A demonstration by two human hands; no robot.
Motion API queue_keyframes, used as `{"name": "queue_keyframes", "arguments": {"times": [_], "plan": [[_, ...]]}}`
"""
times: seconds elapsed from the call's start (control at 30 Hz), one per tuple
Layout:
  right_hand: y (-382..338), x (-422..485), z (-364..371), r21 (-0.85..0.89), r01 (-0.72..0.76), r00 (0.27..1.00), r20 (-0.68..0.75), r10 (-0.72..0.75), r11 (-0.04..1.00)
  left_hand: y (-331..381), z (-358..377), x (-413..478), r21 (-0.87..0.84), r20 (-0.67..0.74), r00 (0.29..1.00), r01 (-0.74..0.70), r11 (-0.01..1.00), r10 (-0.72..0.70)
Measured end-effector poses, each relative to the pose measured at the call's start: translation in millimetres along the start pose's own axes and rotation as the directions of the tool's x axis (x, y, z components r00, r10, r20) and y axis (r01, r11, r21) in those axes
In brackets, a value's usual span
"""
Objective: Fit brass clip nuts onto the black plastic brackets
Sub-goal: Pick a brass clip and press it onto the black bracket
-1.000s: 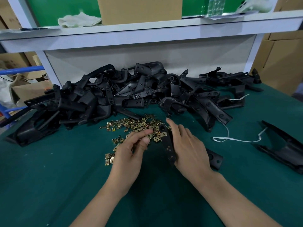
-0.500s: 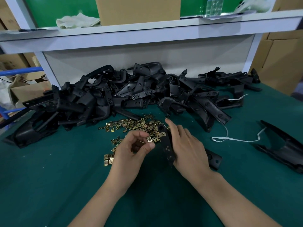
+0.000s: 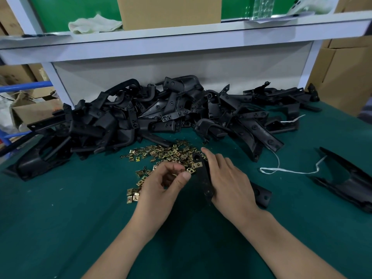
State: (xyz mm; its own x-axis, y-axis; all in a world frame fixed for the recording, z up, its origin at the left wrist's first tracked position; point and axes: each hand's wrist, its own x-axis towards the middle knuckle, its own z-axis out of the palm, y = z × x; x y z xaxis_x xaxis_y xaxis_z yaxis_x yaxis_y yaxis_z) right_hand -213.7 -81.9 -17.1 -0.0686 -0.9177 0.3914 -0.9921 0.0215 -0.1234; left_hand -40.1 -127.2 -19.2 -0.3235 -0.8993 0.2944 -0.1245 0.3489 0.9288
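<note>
A black plastic bracket [image 3: 203,179] lies on the green mat in front of me, and my right hand [image 3: 228,183] grips it from the right, fingers curled over its edge. One brass clip nut [image 3: 198,164] sits on the bracket's far arm. My left hand [image 3: 161,187] is just left of the bracket, thumb and forefinger pinching a brass clip nut [image 3: 190,170] close to that arm. Loose brass clip nuts [image 3: 161,155] are scattered on the mat beyond both hands. The bracket's right end [image 3: 261,195] shows past my right hand.
A big heap of black brackets [image 3: 157,117] fills the back of the mat under a white shelf [image 3: 181,43]. One separate black bracket [image 3: 352,184] lies at the right, with a white string [image 3: 281,170] beside it. Cardboard boxes [image 3: 342,77] stand at both sides.
My left hand drew back from the clip pile with one clip nut pinched and turned it toward the bracket. My right hand kept its hold on the bracket.
</note>
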Motion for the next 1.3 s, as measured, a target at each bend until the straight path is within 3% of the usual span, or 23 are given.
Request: {"name": "queue_keyframes", "arguments": {"times": [0.5,1.3], "plan": [[3,1,5,0.005,0.030,1.000,-0.006,-0.030,1.000,-2,-5,10,-0.280,-0.017,0.973,0.215,0.936,-0.228],[3,0,4,0.000,0.032,0.999,0.002,-0.032,0.999,0,-4,7,-0.234,0.008,0.985,0.170,0.957,-0.173]]}}
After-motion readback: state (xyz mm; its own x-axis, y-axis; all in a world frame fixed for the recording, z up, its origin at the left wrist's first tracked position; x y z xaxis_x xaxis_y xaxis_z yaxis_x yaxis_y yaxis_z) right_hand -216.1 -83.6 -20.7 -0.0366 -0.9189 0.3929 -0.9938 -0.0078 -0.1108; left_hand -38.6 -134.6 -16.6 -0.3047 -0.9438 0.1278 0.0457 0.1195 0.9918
